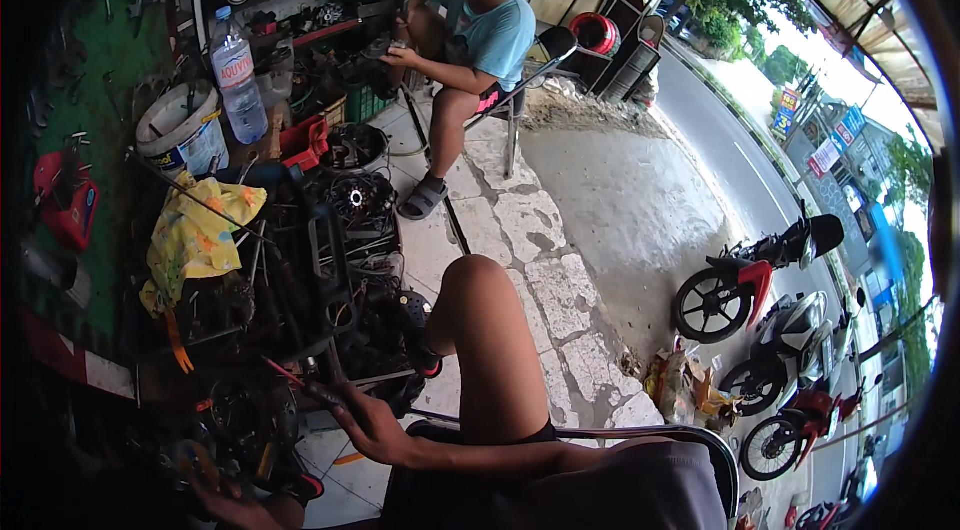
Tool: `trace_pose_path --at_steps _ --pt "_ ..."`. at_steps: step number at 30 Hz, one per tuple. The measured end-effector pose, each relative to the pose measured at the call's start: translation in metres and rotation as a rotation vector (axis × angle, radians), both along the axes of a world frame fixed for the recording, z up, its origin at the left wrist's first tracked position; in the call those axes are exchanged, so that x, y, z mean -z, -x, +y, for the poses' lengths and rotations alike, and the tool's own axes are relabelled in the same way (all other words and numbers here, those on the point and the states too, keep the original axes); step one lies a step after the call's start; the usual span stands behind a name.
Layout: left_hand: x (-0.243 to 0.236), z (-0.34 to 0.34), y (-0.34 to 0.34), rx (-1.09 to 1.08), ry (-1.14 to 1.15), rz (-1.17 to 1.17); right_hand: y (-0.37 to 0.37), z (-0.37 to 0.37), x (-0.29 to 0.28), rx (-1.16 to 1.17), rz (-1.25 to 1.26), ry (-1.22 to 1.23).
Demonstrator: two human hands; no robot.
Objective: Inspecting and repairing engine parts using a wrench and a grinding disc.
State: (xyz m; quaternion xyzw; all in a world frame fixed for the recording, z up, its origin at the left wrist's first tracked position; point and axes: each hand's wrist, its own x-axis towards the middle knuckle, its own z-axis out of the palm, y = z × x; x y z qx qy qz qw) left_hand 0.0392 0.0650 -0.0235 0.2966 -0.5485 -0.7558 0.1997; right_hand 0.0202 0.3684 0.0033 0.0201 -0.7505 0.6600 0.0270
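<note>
Red-handled and thin, a screwdriver-like tool point(290, 375) sits pinched in the right hand point(375, 430), fingers curled around its dark shaft, so that grip is closed on the tool. It points up and left, toward the black heap of greasy metal engine parts point(340, 260), which is our landmark. The tool's tip hangs just at the near edge of that heap.

Down at the bottom edge, below the heap, the left hand point(235, 508) shows only partly; whether its grip is wide or narrow I cannot tell, and a blurred orange and black object lies close beside it.

The person's bare knee point(480, 280) rises just right of the heap. A crumpled yellow patterned cloth point(195, 235) is draped on the heap's left side. Behind the heap stand a clear plastic water bottle with a blue label point(236, 75) and a white plastic bucket point(180, 130) beside it. Beyond the heap, further back, another person in a teal shirt point(490, 30) sits on a chair, hands on a small part. Well right of the heap, parked red and black motorbikes point(750, 280) line the roadside.
</note>
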Motion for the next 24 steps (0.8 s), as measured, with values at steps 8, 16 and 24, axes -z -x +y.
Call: trace_pose_path --at_steps 8,16,24 --pt "-0.029 0.036 0.008 -0.196 -0.106 0.083 -0.021 -0.009 0.037 -0.012 0.063 -0.03" --pt "0.001 0.022 0.011 -0.143 0.344 0.074 -0.021 -0.006 0.005 -0.013 0.232 0.037" --pt "-0.018 0.05 0.009 -0.091 0.449 -0.088 -0.016 -0.013 0.065 -0.021 -0.024 -0.089"
